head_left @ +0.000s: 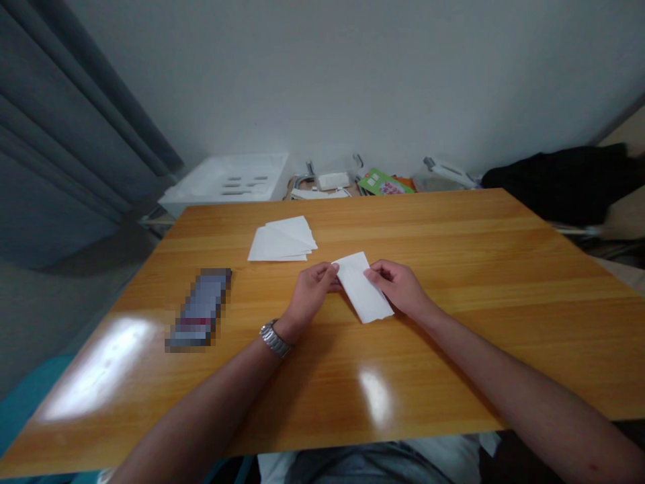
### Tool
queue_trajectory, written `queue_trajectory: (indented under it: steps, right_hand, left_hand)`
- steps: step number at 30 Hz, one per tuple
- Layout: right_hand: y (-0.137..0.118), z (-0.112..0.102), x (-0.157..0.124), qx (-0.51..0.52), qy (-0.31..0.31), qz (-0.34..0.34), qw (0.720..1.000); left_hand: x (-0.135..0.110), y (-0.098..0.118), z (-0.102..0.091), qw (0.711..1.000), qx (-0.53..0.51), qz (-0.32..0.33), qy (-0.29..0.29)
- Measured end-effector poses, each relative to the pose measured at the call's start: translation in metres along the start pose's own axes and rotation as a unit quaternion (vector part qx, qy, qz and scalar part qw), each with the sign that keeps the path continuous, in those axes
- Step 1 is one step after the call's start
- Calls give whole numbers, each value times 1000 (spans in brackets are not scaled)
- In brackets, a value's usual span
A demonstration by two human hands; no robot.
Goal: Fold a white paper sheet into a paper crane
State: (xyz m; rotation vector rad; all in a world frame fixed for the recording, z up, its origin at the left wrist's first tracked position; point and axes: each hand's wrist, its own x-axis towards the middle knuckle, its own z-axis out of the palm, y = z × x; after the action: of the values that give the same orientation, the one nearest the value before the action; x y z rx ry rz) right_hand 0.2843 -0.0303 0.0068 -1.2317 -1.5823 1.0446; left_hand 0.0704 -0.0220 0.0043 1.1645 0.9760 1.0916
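Note:
A narrow folded white paper [361,288] lies on the wooden table [453,269], angled toward me. My left hand [312,290], with a metal watch on the wrist, pinches the paper's left edge near its far end. My right hand [400,286] has its fingers curled and pinches the paper's right edge. Both hands rest on the tabletop, with the paper between them.
A small stack of white paper sheets [282,240] lies farther back on the table. A blurred-out flat object [200,309] sits to the left. Behind the table are a white plastic tray [229,178], a green booklet [383,183] and a black garment [559,178]. A grey curtain [60,148] hangs at left.

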Motion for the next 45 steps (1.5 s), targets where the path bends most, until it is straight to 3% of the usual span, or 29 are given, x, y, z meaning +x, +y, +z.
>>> queue_trajectory:
  steps: [10,18,24,31,39,42,45]
  right_hand:
    - [-5,0,-1,-9,1,-6,1000]
    - [-2,1,-2,12,-25,-2,1000]
    - [-3,1,-2,3,-45,-9,999]
    - [-5,0,-3,-21,-37,-15,999]
    - [-11,2,-7,-51,-22,-40,998]
    - [-11,2,-7,-53,-18,-36,998]
    - [-10,2,-6,-41,-10,-28,999]
  left_hand:
    - [-3,7,1,993,80,69,44]
    - [-5,12,1,985,140,85,59]
    - [-6,16,0,975,192,95,57]
    - [-7,13,1,969,224,102,9]
    - [-9,16,1,954,268,125,40]
    - [-8,15,1,959,257,107,43]
    - [-7,11,2,985,159,62,22]
